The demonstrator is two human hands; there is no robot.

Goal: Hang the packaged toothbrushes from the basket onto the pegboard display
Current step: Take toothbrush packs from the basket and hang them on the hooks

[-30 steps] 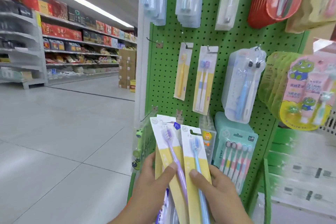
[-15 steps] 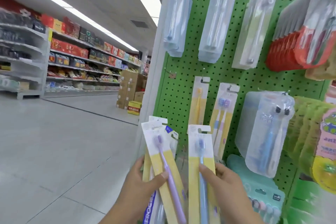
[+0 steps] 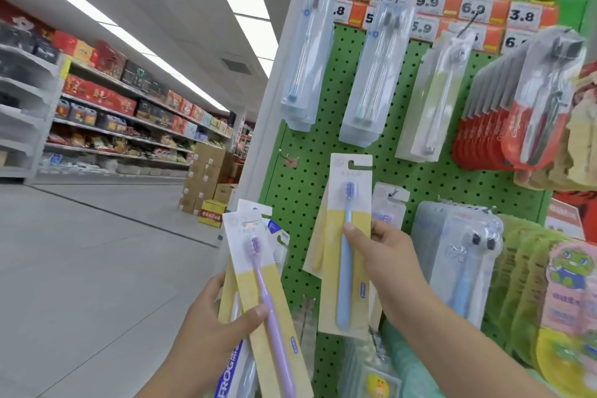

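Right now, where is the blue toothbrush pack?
The blue toothbrush pack sits mid-frame, pinched in the right hand against the green pegboard, right of the purple pack held by the left hand.

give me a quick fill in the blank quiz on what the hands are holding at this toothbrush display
1. The right hand holds up a yellow-and-white pack with a ____ toothbrush inside.
2. The front pack in the left hand shows a ____ toothbrush.
3. The pegboard behind the hanging packs is coloured ____.
4. The hand gripping several packs at once is the ____ hand.

Missing words: blue; purple; green; left
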